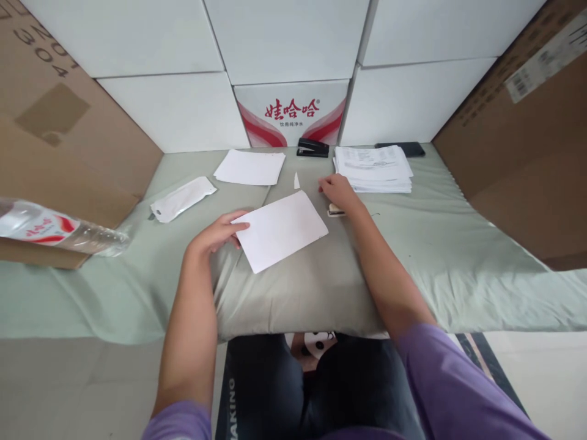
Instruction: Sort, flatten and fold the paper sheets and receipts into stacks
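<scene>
My left hand (224, 232) grips a blank white sheet of paper (284, 229) by its left edge, thumb on top and fingers underneath. The paper lies tilted over the cloth in front of me; whether it is one sheet or several I cannot tell. My right hand (339, 190) is beyond the paper's right corner, its fingers curled together; what they hold, if anything, is hidden. Just under that wrist lies a small beige and dark object (336, 211), partly covered. A thin white pointed scrap of paper (296, 180) lies left of my right fingers.
A black stapler (312, 148) stands at the back, between a white paper pile (250, 167) and a printed stack (373, 168). Behind the stack lies a dark phone (406, 149). A white packet (183, 198) and water bottle (59, 229) are left. Cardboard boxes (527, 153) flank the cloth.
</scene>
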